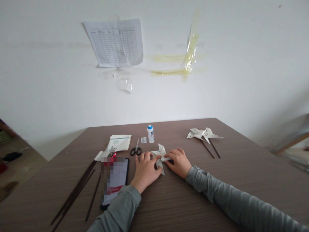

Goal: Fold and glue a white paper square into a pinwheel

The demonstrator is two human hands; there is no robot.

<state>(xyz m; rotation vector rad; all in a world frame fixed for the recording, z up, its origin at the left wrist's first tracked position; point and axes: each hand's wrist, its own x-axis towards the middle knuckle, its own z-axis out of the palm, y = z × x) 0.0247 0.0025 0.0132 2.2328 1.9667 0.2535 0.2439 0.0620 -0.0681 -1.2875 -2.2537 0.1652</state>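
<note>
A folded white paper pinwheel (160, 152) lies on the brown wooden table (217, 187) between my hands. My left hand (145, 169) rests flat against its left side, fingers pressing on the paper. My right hand (178, 162) presses the right side, fingers curled onto the paper's middle. Both arms wear grey sleeves.
Two finished paper pinwheels on dark sticks (204, 135) lie at the right rear. A small white glue bottle with a blue cap (150, 133), black scissors (136, 149), a stack of papers (118, 142), a phone (115, 180) and several loose dark sticks (77, 190) lie to the left.
</note>
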